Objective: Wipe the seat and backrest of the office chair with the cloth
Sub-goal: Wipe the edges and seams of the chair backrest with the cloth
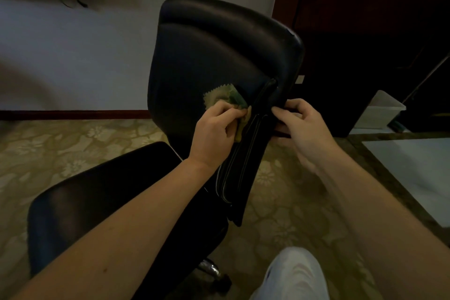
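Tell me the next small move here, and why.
Probably sweep the left hand with the cloth upward across the backrest: the cloth sits low on it, most of the surface lies above, and the right hand grips the armrest.

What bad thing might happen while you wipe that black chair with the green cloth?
The office chair has a caster, so a hard push from the left hand might roll or turn it, though the right hand grips its side. The green cloth is bunched small, so spots on the dark backrest may get missed in this dim light.
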A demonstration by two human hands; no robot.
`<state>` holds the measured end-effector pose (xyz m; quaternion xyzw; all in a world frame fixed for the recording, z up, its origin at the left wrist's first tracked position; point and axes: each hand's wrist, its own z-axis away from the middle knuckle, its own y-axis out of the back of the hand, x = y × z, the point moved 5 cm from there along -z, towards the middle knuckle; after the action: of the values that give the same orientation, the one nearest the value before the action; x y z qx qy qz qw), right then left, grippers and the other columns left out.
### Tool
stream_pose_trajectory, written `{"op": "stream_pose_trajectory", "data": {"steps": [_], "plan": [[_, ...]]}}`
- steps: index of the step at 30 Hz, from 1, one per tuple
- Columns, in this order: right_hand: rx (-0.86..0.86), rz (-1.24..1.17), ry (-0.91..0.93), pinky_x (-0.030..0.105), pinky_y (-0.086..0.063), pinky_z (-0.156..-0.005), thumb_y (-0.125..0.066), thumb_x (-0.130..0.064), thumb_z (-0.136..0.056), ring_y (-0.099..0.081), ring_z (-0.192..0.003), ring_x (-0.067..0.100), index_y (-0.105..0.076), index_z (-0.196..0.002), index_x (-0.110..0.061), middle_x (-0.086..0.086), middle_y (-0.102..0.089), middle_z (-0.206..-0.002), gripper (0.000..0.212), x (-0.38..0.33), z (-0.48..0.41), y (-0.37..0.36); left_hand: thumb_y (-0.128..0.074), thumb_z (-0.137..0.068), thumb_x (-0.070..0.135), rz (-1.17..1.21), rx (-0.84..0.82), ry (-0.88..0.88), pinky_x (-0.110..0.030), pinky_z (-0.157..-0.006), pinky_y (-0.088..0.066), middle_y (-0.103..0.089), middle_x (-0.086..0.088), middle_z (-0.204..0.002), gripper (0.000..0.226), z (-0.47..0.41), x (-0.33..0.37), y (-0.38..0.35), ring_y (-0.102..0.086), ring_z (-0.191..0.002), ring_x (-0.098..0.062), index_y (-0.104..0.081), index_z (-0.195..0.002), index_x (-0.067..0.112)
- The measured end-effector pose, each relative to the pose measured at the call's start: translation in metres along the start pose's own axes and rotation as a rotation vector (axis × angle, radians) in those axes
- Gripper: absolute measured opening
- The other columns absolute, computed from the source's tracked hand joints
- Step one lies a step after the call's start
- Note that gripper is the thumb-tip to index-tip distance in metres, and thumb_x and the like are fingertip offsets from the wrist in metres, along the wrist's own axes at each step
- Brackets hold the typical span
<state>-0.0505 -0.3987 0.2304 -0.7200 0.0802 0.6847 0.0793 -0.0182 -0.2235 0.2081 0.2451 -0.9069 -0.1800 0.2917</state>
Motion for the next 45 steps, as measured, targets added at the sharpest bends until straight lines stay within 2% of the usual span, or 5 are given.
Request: {"op": "stream_pose_trajectory", "data": {"steps": [11, 21, 32, 39, 45], "plan": [[0.161, 0.299, 0.173, 0.052, -0.059, -0.081, -0.061, -0.04, -0.095, -0.07, -0.09, 0.018, -0.057, -0.09, -0.038, -0.002, -0.07, -0.095, 0.006, 0.005, 0.004, -0.004, -0.062, -0.095, 0.001, 0.005, -0.126, 0.06, -0.026, -0.082, -0.055, -0.061, 0.0, -0.111, 0.024, 0.02, -0.01, 0.011, -0.059, -0.095, -0.009, -0.073, -0.114, 0.011], [0.201, 0.392, 0.261, 0.006, -0.041, -0.054, -0.055, -0.03, -0.102, -0.059, -0.073, -0.01, -0.05, -0.096, -0.029, -0.01, -0.062, -0.089, 0.008, 0.004, 0.021, -0.003, -0.064, -0.095, 0.003, 0.042, -0.023, 0.048, -0.02, -0.097, -0.051, -0.066, -0.001, -0.116, 0.028, -0.004, 0.017, 0.011, -0.062, -0.108, -0.01, -0.072, -0.121, 0.011], [0.191, 0.344, 0.283, 0.008, -0.043, -0.052, -0.055, -0.027, -0.102, -0.06, -0.072, -0.007, -0.052, -0.101, -0.024, -0.007, -0.062, -0.09, 0.004, 0.007, 0.028, -0.001, -0.063, -0.094, 0.008, 0.02, -0.071, 0.17, -0.015, -0.094, -0.052, -0.063, 0.004, -0.115, 0.025, 0.069, -0.004, 0.006, -0.06, -0.104, -0.002, -0.073, -0.117, 0.01], [0.162, 0.373, 0.307, 0.033, -0.061, -0.07, -0.056, -0.028, -0.101, -0.066, -0.082, 0.003, -0.054, -0.101, -0.024, -0.006, -0.065, -0.094, 0.005, 0.008, 0.026, 0.0, -0.061, -0.096, 0.004, 0.02, -0.107, 0.132, -0.021, -0.097, -0.052, -0.067, 0.001, -0.12, 0.031, 0.036, 0.005, 0.025, -0.062, -0.109, -0.006, -0.071, -0.123, 0.015], [0.208, 0.474, 0.351, 0.028, -0.053, -0.068, -0.056, -0.03, -0.101, -0.062, -0.086, 0.006, -0.052, -0.101, -0.023, -0.007, -0.062, -0.096, 0.008, 0.005, 0.029, -0.001, -0.066, -0.095, 0.003, 0.039, -0.083, 0.068, -0.021, -0.093, -0.054, -0.069, 0.001, -0.111, 0.027, 0.004, 0.024, 0.017, -0.064, -0.101, -0.008, -0.074, -0.119, 0.013]]}}
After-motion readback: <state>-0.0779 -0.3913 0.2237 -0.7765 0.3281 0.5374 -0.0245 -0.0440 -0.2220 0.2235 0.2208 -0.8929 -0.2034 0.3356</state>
